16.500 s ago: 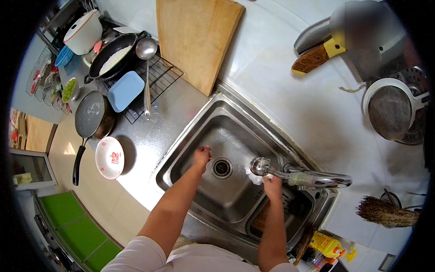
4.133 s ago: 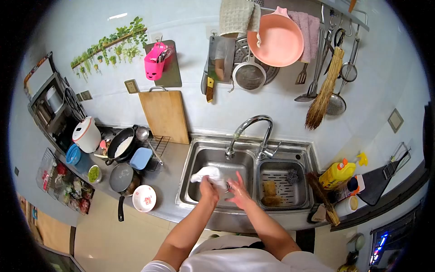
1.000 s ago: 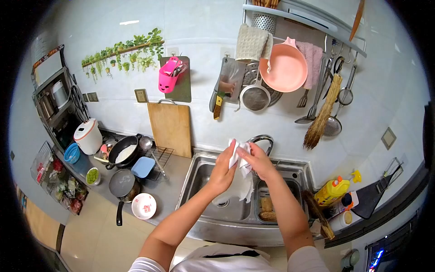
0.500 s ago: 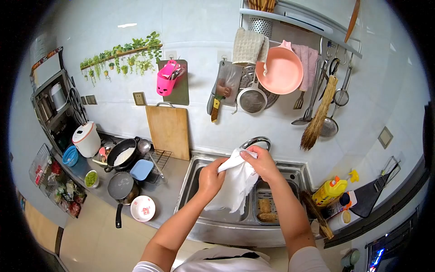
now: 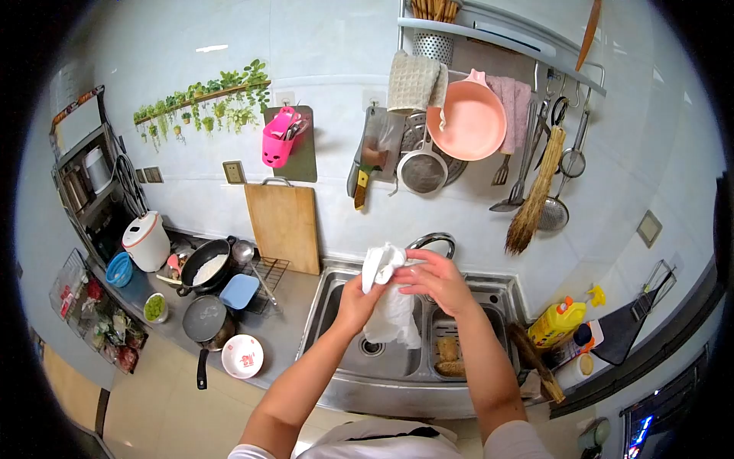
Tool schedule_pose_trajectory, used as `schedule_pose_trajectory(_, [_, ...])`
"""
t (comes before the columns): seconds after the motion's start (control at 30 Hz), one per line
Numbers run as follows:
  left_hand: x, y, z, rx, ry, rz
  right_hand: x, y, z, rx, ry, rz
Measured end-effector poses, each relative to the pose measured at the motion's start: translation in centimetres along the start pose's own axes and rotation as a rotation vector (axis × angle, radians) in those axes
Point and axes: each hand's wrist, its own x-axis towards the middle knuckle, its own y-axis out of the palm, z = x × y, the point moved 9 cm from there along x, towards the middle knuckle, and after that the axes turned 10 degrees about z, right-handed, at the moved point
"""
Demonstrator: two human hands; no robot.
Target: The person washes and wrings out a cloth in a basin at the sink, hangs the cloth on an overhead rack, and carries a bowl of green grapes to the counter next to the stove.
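Observation:
A white cloth (image 5: 394, 317) hangs crumpled over the large basin of the steel sink (image 5: 329, 302), its upper end bunched between my hands. My left hand (image 5: 359, 301) is closed on the bunched cloth from the left. On the right, my right hand (image 5: 437, 281) has its fingers stretched out flat against the cloth's upper part, some of them apart. Behind the hands curves the chrome faucet (image 5: 440, 239), partly hidden. The drain (image 5: 372, 347) shows below the cloth. Brown sponges (image 5: 449, 356) lie in the small basin.
Left of the sink are a white bowl (image 5: 242, 356), a saucepan (image 5: 205, 319), a blue tray (image 5: 239, 291), a frying pan (image 5: 206, 264) and a wooden board (image 5: 284, 226). A yellow bottle (image 5: 556, 324) stands right. Utensils and a pink pan (image 5: 468, 122) hang above.
The cloth was spread between both hands half a second ago; now its top is bunched at my left hand. The fingers of my right hand have straightened and moved slightly lower.

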Motion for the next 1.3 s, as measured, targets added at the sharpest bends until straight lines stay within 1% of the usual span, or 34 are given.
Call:
schedule_pose_trajectory(0.03, [0.2, -0.1, 0.4, 0.0, -0.002, 0.0, -0.5, -0.7, -0.2, -0.089, 0.045, -0.05])
schedule_pose_trajectory(0.07, [0.5, -0.5, 1.2, -0.177, -0.007, -0.026, -0.8, -1.4, -1.0, -0.088, 0.046, -0.049])
schedule_pose_trajectory(0.1, [0.8, -0.8, 1.7, -0.355, -0.011, -0.051, -1.1, -2.7, -1.6, -0.164, -0.066, -0.075])
schedule_pose_trajectory(0.13, [1.1, -0.8, 2.0, -0.469, -0.048, -0.039, -1.3, -3.6, -2.2, -0.239, -0.178, -0.1])
schedule_pose_trajectory(0.17, [1.1, -0.3, 1.3, -0.553, -0.126, 0.014, -1.1, -4.1, -4.0, -0.239, -0.177, -0.1])
schedule_pose_trajectory(0.23, [1.2, 0.4, 0.3, -0.635, -0.166, 0.051, -0.6, -2.7, -6.6, -0.28, -0.264, 0.047])
schedule_pose_trajectory(0.27, [1.4, 0.4, -0.1, -0.631, -0.168, 0.054, -0.8, -2.6, -8.5, -0.333, -0.186, 0.031])
schedule_pose_trajectory(0.3, [1.5, 0.5, -0.4, -0.624, -0.167, 0.061, -1.0, -1.9, -8.6, -0.33, -0.188, 0.028])
schedule_pose_trajectory(0.37, [1.8, 0.5, -1.1, -0.613, -0.169, 0.068, -1.6, -1.3, -10.7, -0.387, 0.101, -0.032])
schedule_pose_trajectory(0.4, [2.1, -0.1, -1.7, -0.591, -0.128, 0.031, -2.0, -1.8, -11.0, -0.487, 0.12, -0.147])
schedule_pose_trajectory(0.43, [2.4, -0.7, -2.3, -0.569, -0.087, -0.005, -2.1, -1.7, -11.9, -0.484, 0.117, -0.148])
schedule_pose_trajectory(0.47, [3.1, -1.1, -2.5, -0.567, -0.073, 0.046, -2.3, -2.4, -13.1, -0.41, 0.113, -0.214])
schedule_pose_trajectory(0.5, [3.2, -1.3, -2.8, -0.564, -0.073, 0.048, -2.3, -2.5, -13.2, -0.336, 0.108, -0.278])
schedule_pose_trajectory(0.53, [3.3, -1.6, -3.2, -0.506, -0.077, 0.042, -3.2, -1.5, -11.4, -0.34, 0.099, -0.342])
schedule_pose_trajectory(0.57, [3.4, -1.7, -3.6, -0.449, -0.078, 0.035, -2.9, -1.8, -12.8, -0.343, 0.094, -0.342])
schedule_pose_trajectory(0.6, [3.5, -1.5, -3.8, -0.446, -0.073, 0.037, -2.7, -2.6, -15.1, -0.432, 0.079, -0.365])
schedule_pose_trajectory(0.63, [3.4, -1.5, -3.9, -0.439, -0.065, 0.022, -2.5, -2.3, -14.4, -0.52, 0.062, -0.389])
schedule_pose_trajectory(0.67, [3.3, -1.4, -4.1, -0.433, -0.056, 0.008, -2.7, -1.9, -15.1, -0.415, 0.148, -0.286])
schedule_pose_trajectory(0.7, [3.2, -1.3, -4.6, -0.428, -0.047, 0.014, -3.0, -1.6, -13.5, -0.418, 0.137, -0.288])
schedule_pose_trajectory(0.77, [3.0, -1.1, -6.0, -0.366, 0.005, 0.023, -3.3, -0.6, -9.4, -0.659, -0.01, -0.197])
schedule_pose_trajectory(0.8, [2.9, -1.0, -6.6, -0.366, 0.014, 0.028, -3.3, -0.1, -6.7, -0.774, -0.133, -0.176])
schedule_pose_trajectory(0.83, [2.9, -0.6, -7.7, -0.266, 0.051, 0.083, -3.0, -0.2, -4.9, -0.782, -0.14, -0.18])
schedule_pose_trajectory(0.87, [3.0, -0.2, -8.5, -0.167, 0.089, 0.136, -3.0, -0.3, -2.3, -0.794, -0.24, -0.228])
schedule_pose_trajectory(0.9, [3.2, -0.1, -8.7, -0.167, 0.102, 0.142, -3.2, -0.4, 0.4, -0.806, -0.342, -0.274])
schedule_pose_trajectory(0.97, [3.4, 0.6, -10.9, 0.083, 0.276, 0.18, -2.3, -0.5, 4.0, -0.483, -0.434, -0.254])
schedule_pose_trajectory(1.0, [3.1, 1.3, -12.5, 0.186, 0.357, 0.203, -1.6, -0.6, 5.6, -0.444, -0.469, -0.278])
schedule_pose_trajectory(1.03, [3.4, 1.4, -13.0, 0.189, 0.377, 0.207, -1.0, -0.2, 7.3, -0.455, -0.486, -0.28])
schedule_pose_trajectory(1.1, [3.6, 1.9, -14.0, 0.259, 0.453, 0.234, 0.5, 1.3, 10.0, -0.458, -0.466, -0.143])
schedule_pose_trajectory(1.13, [4.2, 1.7, -13.2, 0.173, 0.347, 0.24, 1.2, 0.9, 10.3, -0.611, -0.391, -0.166])
schedule_pose_trajectory(1.17, [4.1, 1.9, -13.7, 0.171, 0.366, 0.241, 1.3, 1.0, 11.5, -0.626, -0.403, -0.166])
schedule_pose_trajectory(1.23, [4.2, 2.1, -13.5, 0.125, 0.234, 0.235, 1.0, 1.1, 13.6, -0.733, -0.334, -0.272])
schedule_pose_trajectory(1.27, [4.0, 2.5, -14.0, 0.103, 0.276, 0.25, 0.8, 1.0, 14.3, -0.653, -0.315, -0.282])
schedule_pose_trajectory(1.3, [3.9, 2.9, -14.1, 0.099, 0.296, 0.253, 0.9, 0.5, 15.1, -0.67, -0.328, -0.285])
